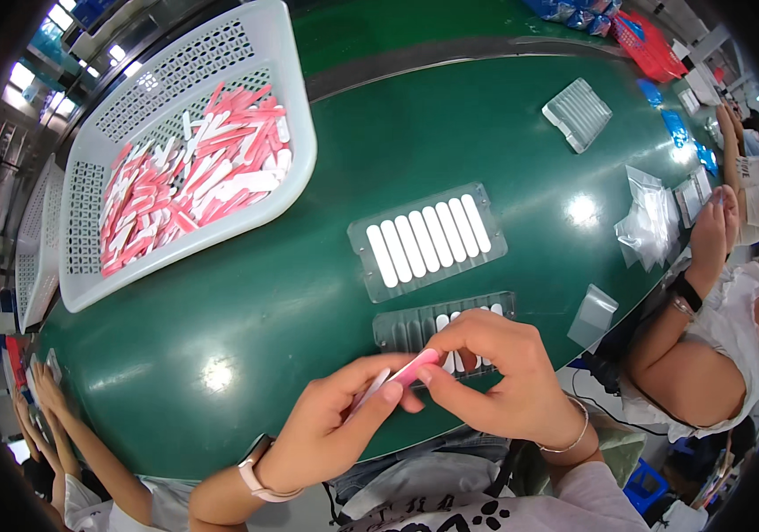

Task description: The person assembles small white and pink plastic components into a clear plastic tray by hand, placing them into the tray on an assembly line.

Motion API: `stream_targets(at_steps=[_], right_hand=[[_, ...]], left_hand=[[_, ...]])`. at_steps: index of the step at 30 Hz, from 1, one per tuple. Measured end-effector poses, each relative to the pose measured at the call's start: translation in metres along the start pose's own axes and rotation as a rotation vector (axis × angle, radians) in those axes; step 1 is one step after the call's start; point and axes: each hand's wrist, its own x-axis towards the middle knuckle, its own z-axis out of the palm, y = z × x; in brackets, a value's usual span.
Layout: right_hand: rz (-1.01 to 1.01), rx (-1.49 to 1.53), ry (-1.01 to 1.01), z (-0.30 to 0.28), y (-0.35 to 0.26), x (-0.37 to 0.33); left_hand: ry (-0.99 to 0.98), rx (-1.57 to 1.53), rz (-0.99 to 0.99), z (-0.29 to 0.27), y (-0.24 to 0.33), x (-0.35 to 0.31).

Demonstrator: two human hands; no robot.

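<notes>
Over the near side of the green table, my left hand [330,426] is closed on a flat, round-ended pink strip [413,368] and a white strip [369,390] beside it. My right hand [499,377] pinches the far end of the pink strip between thumb and finger. Just behind my hands lies a clear slotted tray [393,332], with white strips in its right part and bare slots at left; my right hand partly hides it. Farther back, a second clear tray [363,257] holds a row of several white strips.
A large pale basket [302,151] at left holds a heap of pink and white strips [193,182]. At the far right stand stacked clear trays [579,115], near plastic bags [647,217] and a clear sheet [594,315]. Other people's arms [705,253] reach in at both sides.
</notes>
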Motion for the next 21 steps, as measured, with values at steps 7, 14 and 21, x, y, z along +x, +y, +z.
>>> stream_targets(at_steps=[7, 14, 21], right_hand=[[0.029, 0.049, -0.025, -0.007, -0.001, 0.000], [-0.088, 0.215, -0.108, -0.010, 0.003, 0.005], [-0.115, 0.169, 0.049, -0.027, 0.003, 0.017]], left_hand=[[0.069, 0.146, 0.086, -0.007, -0.008, -0.005], [-0.052, -0.027, -0.052, -0.013, -0.001, -0.005], [-0.014, -0.063, -0.043, -0.012, -0.004, -0.004]])
